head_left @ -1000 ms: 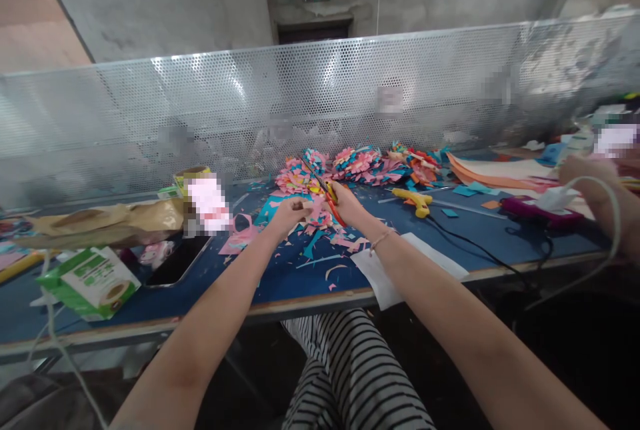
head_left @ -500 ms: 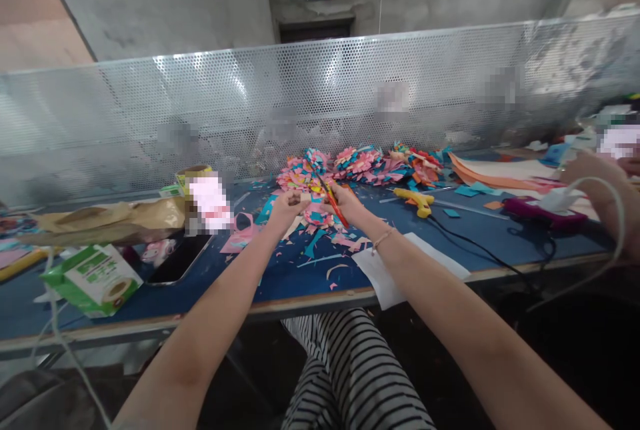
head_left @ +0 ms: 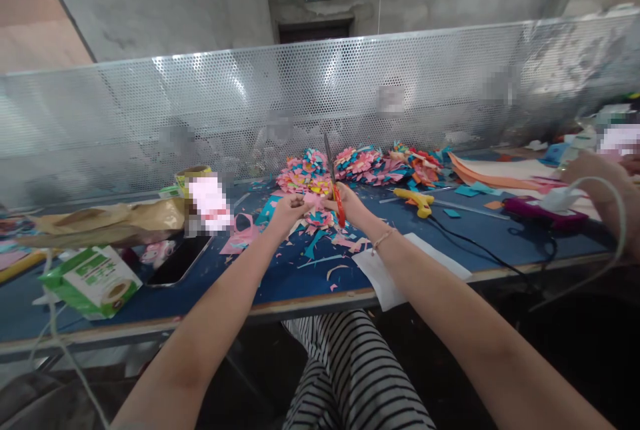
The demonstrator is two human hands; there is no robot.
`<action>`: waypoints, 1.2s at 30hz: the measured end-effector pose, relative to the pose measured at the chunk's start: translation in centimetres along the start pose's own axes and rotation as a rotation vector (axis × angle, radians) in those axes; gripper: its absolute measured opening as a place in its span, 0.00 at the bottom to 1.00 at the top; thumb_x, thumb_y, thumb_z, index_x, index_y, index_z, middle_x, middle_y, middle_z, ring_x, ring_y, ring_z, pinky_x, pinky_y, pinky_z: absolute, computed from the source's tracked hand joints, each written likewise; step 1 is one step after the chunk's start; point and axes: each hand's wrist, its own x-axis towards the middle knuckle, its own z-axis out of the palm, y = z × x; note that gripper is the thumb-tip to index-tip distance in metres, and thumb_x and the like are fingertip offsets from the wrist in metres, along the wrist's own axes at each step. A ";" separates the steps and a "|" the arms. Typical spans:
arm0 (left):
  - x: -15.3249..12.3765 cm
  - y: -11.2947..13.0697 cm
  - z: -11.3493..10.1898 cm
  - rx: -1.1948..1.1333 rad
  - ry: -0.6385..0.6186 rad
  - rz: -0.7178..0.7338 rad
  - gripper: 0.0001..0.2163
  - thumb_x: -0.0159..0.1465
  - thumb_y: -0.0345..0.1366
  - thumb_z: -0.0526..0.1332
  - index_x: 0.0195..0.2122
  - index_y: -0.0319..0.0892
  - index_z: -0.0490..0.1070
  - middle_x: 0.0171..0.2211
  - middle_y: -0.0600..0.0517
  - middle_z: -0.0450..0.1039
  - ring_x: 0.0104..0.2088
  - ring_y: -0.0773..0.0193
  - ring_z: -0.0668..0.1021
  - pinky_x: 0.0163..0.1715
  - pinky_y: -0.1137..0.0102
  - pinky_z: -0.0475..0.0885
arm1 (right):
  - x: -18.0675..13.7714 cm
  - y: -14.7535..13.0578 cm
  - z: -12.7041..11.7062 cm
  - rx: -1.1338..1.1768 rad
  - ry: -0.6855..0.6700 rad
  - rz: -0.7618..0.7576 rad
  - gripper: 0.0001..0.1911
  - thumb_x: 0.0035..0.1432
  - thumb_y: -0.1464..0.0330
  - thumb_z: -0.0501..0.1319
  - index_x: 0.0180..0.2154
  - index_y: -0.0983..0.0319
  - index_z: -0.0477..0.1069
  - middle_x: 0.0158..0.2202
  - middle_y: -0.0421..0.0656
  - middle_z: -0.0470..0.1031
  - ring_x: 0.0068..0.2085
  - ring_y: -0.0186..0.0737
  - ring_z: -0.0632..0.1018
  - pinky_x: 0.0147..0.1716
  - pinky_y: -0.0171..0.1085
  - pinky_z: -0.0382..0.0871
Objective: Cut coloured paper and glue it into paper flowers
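Observation:
My right hand [head_left: 346,204] grips red-handled scissors [head_left: 333,180], whose closed blades point almost straight up. My left hand [head_left: 287,209] pinches a small pink paper piece [head_left: 311,199] that both hands meet at, just above a little multicoloured paper flower [head_left: 319,218]. Both hands hover over the blue table [head_left: 280,280], which is strewn with pink and teal paper scraps [head_left: 325,250]. Behind my hands lie several finished paper flowers [head_left: 360,163] in pink, blue and red.
A yellow glue gun [head_left: 414,200] with a black cord lies to the right. A phone [head_left: 176,259], a green box [head_left: 95,281] and a brown paper bag [head_left: 100,220] sit on the left. Another person's hand [head_left: 597,180] works at the far right. A perforated metal screen [head_left: 320,103] backs the table.
The scissors have swung from slanting up-left over the flowers to nearly upright. Both hands stay together at the same spot with the paper piece.

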 end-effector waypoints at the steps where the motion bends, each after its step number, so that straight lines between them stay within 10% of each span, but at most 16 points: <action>1: 0.0 0.0 0.0 -0.017 0.001 -0.005 0.16 0.41 0.40 0.71 0.26 0.38 0.69 0.22 0.55 0.68 0.23 0.71 0.71 0.26 0.72 0.68 | 0.1 0.1 0.1 -0.012 -0.005 0.008 0.25 0.36 0.60 0.67 0.29 0.58 0.51 0.24 0.32 0.61 0.25 0.30 0.67 0.27 0.35 0.66; 19: 1.1 0.2 -1.5 -0.285 0.369 0.154 0.12 0.46 0.36 0.68 0.24 0.40 0.64 0.21 0.58 0.66 0.25 0.71 0.72 0.33 0.69 0.72 | -1.4 -0.9 -0.8 -0.459 -0.113 0.055 0.20 0.49 0.51 0.59 0.33 0.59 0.58 0.28 0.38 0.65 0.31 0.36 0.68 0.31 0.37 0.64; 36: 0.9 1.1 -1.1 -0.404 0.315 0.152 0.14 0.48 0.33 0.68 0.21 0.42 0.59 0.16 0.61 0.61 0.22 0.75 0.70 0.35 0.72 0.72 | -1.3 -0.1 0.2 -0.624 -0.262 0.050 0.18 0.53 0.52 0.57 0.32 0.60 0.63 0.29 0.41 0.69 0.29 0.35 0.69 0.29 0.33 0.61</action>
